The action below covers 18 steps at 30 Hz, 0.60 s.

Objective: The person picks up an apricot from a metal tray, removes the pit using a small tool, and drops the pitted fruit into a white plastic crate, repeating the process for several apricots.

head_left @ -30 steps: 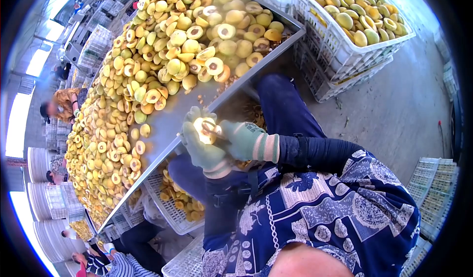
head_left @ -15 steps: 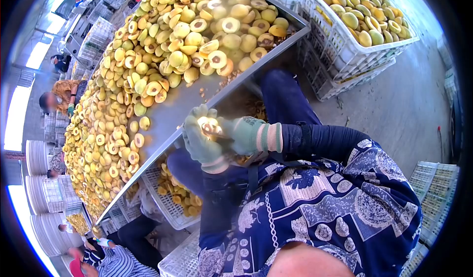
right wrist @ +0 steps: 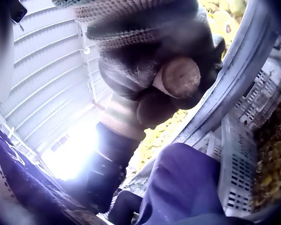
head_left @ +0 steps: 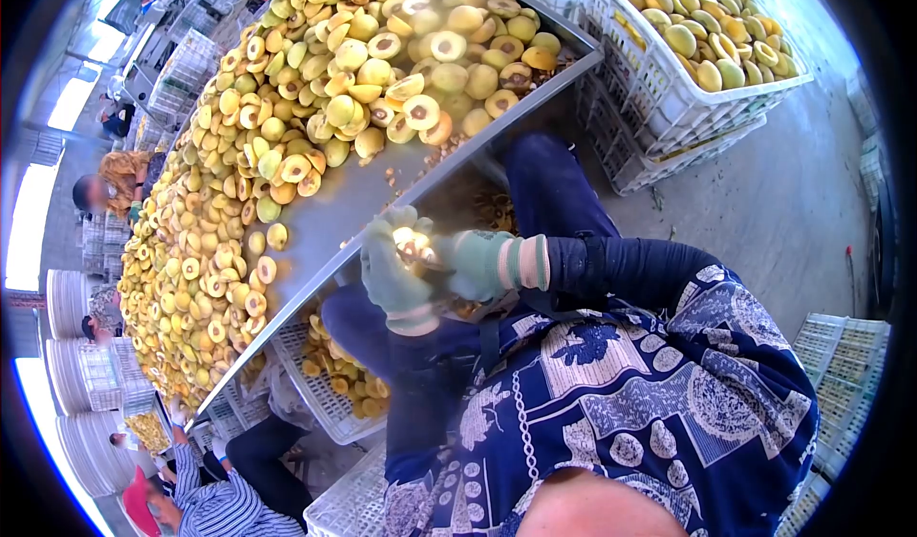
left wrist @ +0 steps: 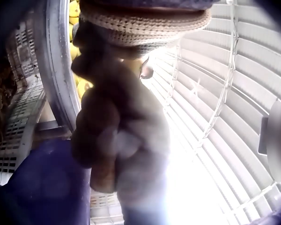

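Observation:
Both hands wear pale green gloves and meet over the tray's near edge in the head view. The left hand (head_left: pixel 394 284) holds a bright, overexposed cut fruit (head_left: pixel 413 243) in its curled fingers. Against it, from the right, the right hand (head_left: pixel 480 264) grips a tool. The tool's round wooden handle end (right wrist: pixel 181 77) sticks out of the right fist in the right wrist view; its handle (left wrist: pixel 103 176) also shows in the left wrist view. The tool's working end is blurred at the fruit. Halved yellow fruits (head_left: pixel 325 69) lie heaped on the metal tray (head_left: pixel 334 214).
A white crate (head_left: pixel 669 107) of fruit halves stands stacked at the upper right. Another crate (head_left: pixel 353 427) with fruit sits below the tray edge, beside the knees. Empty-looking crates (head_left: pixel 841 365) stand at the right. Other people sit along the tray's far left and lower left.
The hands stay together at the fruit, with small shifts in the left fingers. The view has moved slightly. At lower left, the person in stripes has raised a hand to the tray edge.

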Available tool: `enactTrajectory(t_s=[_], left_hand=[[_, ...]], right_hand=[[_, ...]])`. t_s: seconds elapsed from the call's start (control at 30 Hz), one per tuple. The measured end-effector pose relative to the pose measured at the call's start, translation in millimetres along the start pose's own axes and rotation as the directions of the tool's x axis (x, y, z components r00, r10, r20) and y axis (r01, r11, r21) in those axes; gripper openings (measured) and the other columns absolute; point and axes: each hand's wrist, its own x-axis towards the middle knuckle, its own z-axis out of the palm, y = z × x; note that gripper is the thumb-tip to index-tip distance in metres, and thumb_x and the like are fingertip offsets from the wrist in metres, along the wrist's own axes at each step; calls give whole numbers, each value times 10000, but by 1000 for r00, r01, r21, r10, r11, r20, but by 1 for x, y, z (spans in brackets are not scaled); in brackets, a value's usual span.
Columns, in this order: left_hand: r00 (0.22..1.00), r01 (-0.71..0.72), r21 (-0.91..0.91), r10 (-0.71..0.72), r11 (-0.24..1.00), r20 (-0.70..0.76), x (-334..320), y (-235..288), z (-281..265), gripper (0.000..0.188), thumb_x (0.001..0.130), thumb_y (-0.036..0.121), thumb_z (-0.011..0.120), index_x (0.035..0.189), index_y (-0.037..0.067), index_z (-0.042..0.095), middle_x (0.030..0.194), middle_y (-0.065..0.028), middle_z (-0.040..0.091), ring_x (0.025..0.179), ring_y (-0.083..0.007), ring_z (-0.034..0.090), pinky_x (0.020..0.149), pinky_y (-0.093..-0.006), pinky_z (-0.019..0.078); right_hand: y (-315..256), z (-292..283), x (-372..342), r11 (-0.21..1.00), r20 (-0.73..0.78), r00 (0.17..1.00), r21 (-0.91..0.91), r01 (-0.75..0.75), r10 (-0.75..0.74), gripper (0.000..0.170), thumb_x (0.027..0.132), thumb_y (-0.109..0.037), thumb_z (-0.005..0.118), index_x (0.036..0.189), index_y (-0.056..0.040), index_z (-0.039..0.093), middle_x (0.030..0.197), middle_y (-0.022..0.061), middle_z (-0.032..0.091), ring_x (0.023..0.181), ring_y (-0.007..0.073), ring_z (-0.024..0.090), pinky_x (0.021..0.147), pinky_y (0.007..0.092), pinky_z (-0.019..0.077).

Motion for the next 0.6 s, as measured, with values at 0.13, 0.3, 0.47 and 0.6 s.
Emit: enactTrajectory(t_s=[0.13, 0.3, 0.47, 0.6], left_hand=[[999, 49, 93, -49, 994, 5, 2, -4, -4, 385, 929, 302, 529, 1077, -50, 578, 1005, -196, 638, 813, -310, 646, 711, -381, 548], [998, 20, -60, -24, 998, -58, -5, -1, 7, 352, 907, 310, 562, 1010, -25, 589, 940, -141, 630, 814, -284, 627, 700, -371, 546], [993, 65, -84, -72, 994, -90, -7, 4, 13, 174, 872, 170, 569, 921, 17, 636, 844, -80, 635, 715, -188, 607, 594, -282, 510], [997, 83, -22, -83, 996, -3, -4, 0, 0, 335, 927, 317, 546, 1018, -2, 596, 915, -120, 631, 770, -237, 640, 607, -338, 575]], right_hand=[[-8, -8, -4, 981, 60, 980, 28, -192, 190, 278, 907, -225, 492, 1140, -88, 552, 1094, 99, 618, 1014, 258, 602, 873, 349, 447], [-13, 2, -6, 983, 88, 979, 18, -184, 181, 498, 876, -386, 537, 1203, -13, 508, 1120, 121, 608, 1040, 264, 592, 878, 357, 449], [0, 7, 3, 987, 170, 978, 89, -135, 118, 469, 875, -343, 536, 1214, -21, 505, 1085, 143, 622, 1000, 294, 602, 843, 359, 475], [-36, -17, -19, 890, 235, 951, 362, -277, 201, 244, 830, -225, 587, 992, -43, 573, 770, 104, 637, 653, 236, 624, 564, 328, 508]])
